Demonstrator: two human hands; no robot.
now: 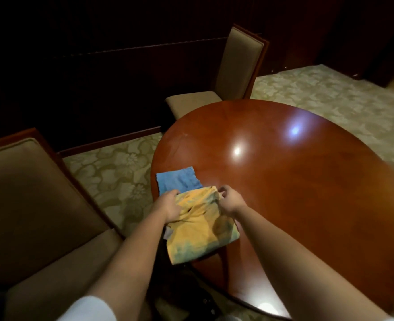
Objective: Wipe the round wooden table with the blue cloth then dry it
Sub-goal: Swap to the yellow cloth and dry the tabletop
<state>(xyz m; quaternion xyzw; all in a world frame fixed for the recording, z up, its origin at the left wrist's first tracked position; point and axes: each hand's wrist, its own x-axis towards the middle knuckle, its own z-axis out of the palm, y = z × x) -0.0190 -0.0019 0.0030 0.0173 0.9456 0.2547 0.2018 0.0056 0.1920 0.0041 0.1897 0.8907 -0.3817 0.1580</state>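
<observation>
Both my left hand (168, 206) and right hand (228, 200) pinch the yellow stained cloth (200, 225), which may drag the flat blue cloth (178, 180) just beyond it off the round wooden table (284, 181).

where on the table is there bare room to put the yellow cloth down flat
The table shows bare wood across its middle and its far and right parts, beyond the right hand. The near left edge is crowded: the blue cloth lies there, and both hands, left hand, hold the yellow cloth beside it.
</observation>
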